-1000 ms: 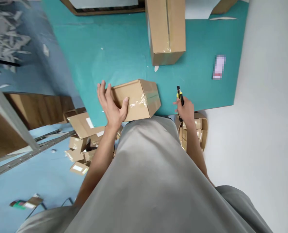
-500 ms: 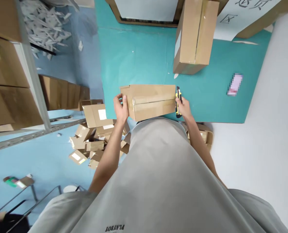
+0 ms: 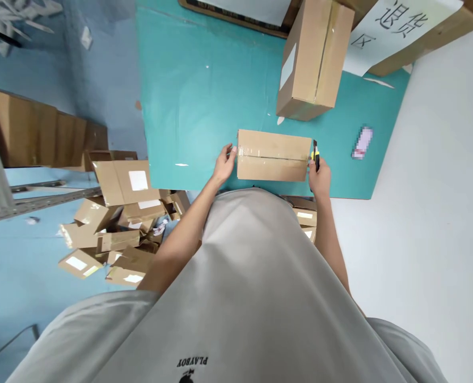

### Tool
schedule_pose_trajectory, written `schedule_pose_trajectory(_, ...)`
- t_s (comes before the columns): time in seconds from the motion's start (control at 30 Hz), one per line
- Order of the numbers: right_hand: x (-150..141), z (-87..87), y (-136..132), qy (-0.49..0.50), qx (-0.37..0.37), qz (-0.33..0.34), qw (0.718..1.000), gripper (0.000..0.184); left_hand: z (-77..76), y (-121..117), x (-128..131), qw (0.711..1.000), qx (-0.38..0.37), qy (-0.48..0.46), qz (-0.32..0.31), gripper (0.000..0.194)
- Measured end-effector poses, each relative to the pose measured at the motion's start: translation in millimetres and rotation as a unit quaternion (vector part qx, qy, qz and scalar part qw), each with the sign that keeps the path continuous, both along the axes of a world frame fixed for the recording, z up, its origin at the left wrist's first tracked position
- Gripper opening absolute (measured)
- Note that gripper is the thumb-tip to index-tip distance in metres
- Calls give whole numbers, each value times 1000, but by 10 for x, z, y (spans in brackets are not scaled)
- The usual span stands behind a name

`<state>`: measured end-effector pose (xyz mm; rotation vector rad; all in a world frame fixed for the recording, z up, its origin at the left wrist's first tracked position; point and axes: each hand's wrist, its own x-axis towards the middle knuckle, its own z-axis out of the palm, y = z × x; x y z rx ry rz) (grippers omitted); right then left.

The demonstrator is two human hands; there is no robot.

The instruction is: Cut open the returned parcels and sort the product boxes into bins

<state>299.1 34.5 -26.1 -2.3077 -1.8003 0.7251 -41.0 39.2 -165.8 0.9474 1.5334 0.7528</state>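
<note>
A long cardboard box [image 3: 274, 166] lies on the teal table in front of my body, with a taped seam along its upper face. My left hand [image 3: 224, 164] is beside the box's left end, fingers loosely bent and thumb apart, gripping nothing that I can see. At the opposite end, my right hand [image 3: 320, 178] is wrapped around a yellow-and-black utility knife [image 3: 315, 154]. Its dark tip points away from me, close to the box's right edge. Part of the knife's handle is hidden by my fingers.
A larger taped box [image 3: 314, 64] stands farther back on the teal table [image 3: 204, 106]. Behind it leans a paper sign [image 3: 399, 32] with handwritten characters. A blurred pinkish object [image 3: 363, 142] lies at right. Discarded cartons [image 3: 120, 213] are heaped on the floor at left.
The box has shifted right across the table, and both hands have moved right with it. My left hand has come off the box's left end. The knife remains in my right hand.
</note>
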Motion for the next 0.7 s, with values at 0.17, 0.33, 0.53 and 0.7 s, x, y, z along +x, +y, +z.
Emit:
schedule_pose_trajectory(0.17, -394, 472, 157, -40, 12, 68, 997, 58, 490, -73, -267, 989, 124, 17, -81, 90)
schedule_pose_trajectory(0.33, -1041, 740, 336, -20, -84, 266, 960, 53, 728, -8, -355, 970, 177, 52, -160, 82)
schedule_pose_trajectory(0.53, -1488, 780, 509, -119, -166, 374, 905, 51, 603, 16, -430, 970, 169, 31, -173, 75)
schedule_pose_trajectory(0.7, -1591, 783, 579, -180, -180, 405, 878, 51, 627, 5, -443, 971, 163, 20, -172, 72)
